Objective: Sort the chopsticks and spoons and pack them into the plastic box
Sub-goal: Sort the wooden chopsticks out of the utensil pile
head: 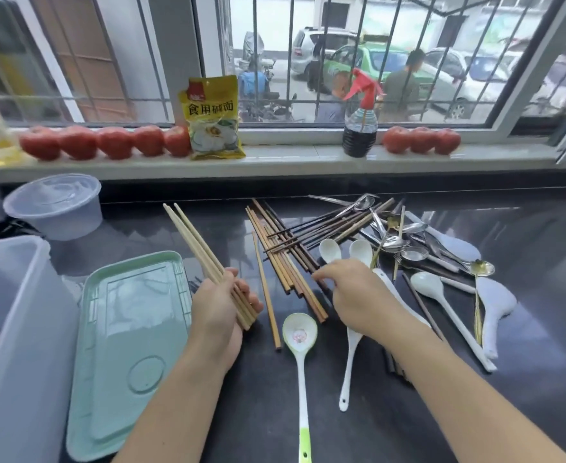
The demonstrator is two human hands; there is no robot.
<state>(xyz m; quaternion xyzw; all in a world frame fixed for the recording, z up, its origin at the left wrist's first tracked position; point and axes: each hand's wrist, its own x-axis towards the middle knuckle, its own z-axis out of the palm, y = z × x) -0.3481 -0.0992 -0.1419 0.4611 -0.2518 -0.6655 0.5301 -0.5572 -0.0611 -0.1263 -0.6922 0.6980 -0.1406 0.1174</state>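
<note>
Your left hand (pixel 223 304) is closed tight around a bunch of light chopsticks (pixel 197 243), tips pointing up and away. Your right hand (pixel 353 292) is nearer the brown chopsticks (pixel 283 259) on the table (pixel 525 379); its fingers are loosely apart, touching their near ends. They lie pointing away from you. The plastic box (pixel 11 329) waits far left.

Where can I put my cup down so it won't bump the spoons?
Bare counter lies between the round plastic tub and the brown chopsticks, behind the green lid. The near right corner is bare too. The metal spoon pile is crowded.
</note>
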